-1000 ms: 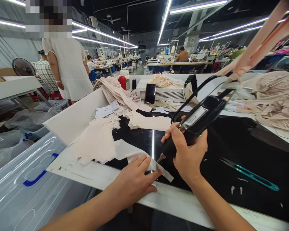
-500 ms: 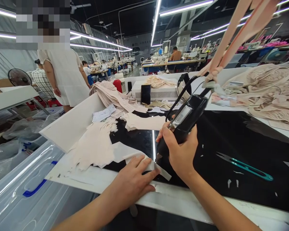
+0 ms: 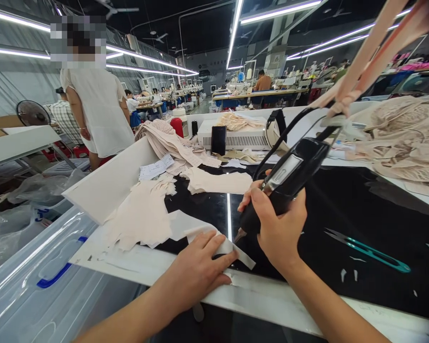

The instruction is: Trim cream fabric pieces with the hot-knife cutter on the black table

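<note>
My left hand [image 3: 203, 262] lies with its fingers spread on a pale fabric piece [image 3: 246, 257], pressing it down at the front edge of the black tabletop [image 3: 329, 200]. In my right hand [image 3: 280, 228] is a black handheld tool [image 3: 303, 159] with a silver plate on its side and a narrow metal tip pointing down. The tip is close to the fabric strip, just right of my left fingertips; contact cannot be made out. Peach cloth straps [image 3: 364, 71] hold the tool from above, and a black cable loops off it. Cream fabric pieces [image 3: 143, 214] are piled left of my left hand.
Teal thread snips [image 3: 375, 252] and small scraps lie at the right. Behind are a phone [image 3: 219, 140], a white vented box [image 3: 243, 138] and a red thread cone [image 3: 177, 126]. A clear plastic bin [image 3: 25, 286] stands lower left. A person in white [image 3: 96, 109] stands beyond the table.
My right hand and the tool have shifted a little to the right, the tool leaning further over and its tip drawing away from my left fingers. The left hand stays on the fabric.
</note>
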`<state>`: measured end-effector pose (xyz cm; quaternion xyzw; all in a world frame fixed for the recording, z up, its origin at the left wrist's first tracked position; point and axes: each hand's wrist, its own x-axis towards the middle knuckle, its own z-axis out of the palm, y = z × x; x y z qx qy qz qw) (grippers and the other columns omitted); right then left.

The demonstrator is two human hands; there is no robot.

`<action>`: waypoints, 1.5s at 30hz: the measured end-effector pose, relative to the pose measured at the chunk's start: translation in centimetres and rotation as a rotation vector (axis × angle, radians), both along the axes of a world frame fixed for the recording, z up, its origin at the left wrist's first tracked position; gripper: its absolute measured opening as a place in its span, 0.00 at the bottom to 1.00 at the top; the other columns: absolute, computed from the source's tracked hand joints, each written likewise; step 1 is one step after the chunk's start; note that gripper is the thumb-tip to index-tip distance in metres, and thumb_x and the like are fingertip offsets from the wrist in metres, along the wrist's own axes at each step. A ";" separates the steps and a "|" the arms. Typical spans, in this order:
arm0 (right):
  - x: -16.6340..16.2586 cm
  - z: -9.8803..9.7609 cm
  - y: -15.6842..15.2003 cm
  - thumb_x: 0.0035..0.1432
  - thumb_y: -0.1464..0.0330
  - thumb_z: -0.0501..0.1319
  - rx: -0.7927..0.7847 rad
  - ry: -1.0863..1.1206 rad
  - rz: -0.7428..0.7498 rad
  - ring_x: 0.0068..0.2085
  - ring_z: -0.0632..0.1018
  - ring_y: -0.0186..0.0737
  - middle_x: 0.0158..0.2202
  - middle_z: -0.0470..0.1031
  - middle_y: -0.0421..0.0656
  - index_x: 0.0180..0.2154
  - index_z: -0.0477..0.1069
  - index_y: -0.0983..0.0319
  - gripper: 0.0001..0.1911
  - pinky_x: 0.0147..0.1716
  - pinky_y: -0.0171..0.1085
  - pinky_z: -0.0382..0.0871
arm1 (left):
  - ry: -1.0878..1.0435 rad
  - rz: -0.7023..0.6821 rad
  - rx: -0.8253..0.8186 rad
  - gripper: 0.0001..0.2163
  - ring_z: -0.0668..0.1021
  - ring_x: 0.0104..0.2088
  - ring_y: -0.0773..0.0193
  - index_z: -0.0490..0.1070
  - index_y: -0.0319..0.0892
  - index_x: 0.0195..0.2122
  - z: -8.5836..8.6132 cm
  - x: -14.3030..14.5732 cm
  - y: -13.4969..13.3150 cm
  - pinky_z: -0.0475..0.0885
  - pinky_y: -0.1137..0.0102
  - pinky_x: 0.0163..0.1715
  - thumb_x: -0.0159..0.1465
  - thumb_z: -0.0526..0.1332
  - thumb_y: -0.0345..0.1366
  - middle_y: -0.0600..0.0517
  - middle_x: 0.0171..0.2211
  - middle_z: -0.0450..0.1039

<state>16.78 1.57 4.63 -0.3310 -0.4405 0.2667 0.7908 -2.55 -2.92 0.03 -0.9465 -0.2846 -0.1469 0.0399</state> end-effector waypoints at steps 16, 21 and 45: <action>-0.2 -0.5 0.2 0.63 0.66 0.77 0.020 -0.009 0.033 0.26 0.81 0.33 0.35 0.81 0.31 0.44 0.70 0.54 0.17 0.27 0.36 0.81 | -0.033 -0.007 -0.019 0.27 0.81 0.66 0.37 0.75 0.42 0.68 -0.6 0.1 0.1 0.81 0.43 0.67 0.72 0.77 0.44 0.35 0.65 0.77; -0.5 -0.6 0.6 0.62 0.65 0.78 -0.002 -0.023 0.034 0.26 0.81 0.33 0.35 0.81 0.31 0.43 0.70 0.54 0.17 0.27 0.36 0.82 | -0.033 -0.008 -0.019 0.28 0.80 0.67 0.38 0.75 0.42 0.69 -0.8 0.1 0.1 0.79 0.44 0.69 0.72 0.77 0.45 0.35 0.66 0.76; 0.0 -0.8 -1.2 0.64 0.60 0.81 -0.010 -0.024 0.033 0.27 0.81 0.35 0.36 0.82 0.34 0.46 0.71 0.55 0.21 0.27 0.36 0.82 | -0.068 -0.001 -0.221 0.18 0.80 0.65 0.44 0.76 0.43 0.66 0.0 -1.0 0.3 0.79 0.54 0.67 0.82 0.64 0.46 0.37 0.64 0.75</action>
